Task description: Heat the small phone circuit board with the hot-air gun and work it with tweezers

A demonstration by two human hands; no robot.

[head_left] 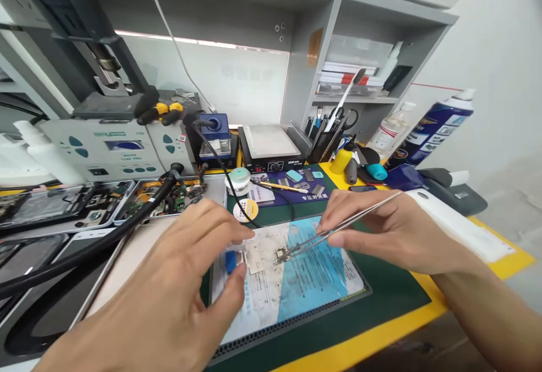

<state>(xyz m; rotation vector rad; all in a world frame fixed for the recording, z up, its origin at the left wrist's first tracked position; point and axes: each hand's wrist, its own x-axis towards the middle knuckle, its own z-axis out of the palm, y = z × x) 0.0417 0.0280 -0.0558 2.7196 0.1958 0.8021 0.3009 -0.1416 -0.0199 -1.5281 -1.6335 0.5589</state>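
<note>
- My right hand (381, 231) pinches tweezers (339, 228), tips touching a small circuit board (282, 255).
- My left hand (186, 281) pins its holder (237, 256).
- Board still clamped; work looks mid-way.

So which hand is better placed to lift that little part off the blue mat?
Probably the right hand: it holds the tweezers, whose tips already rest at the small part. The left hand is pinching the small holder beside it.
</note>
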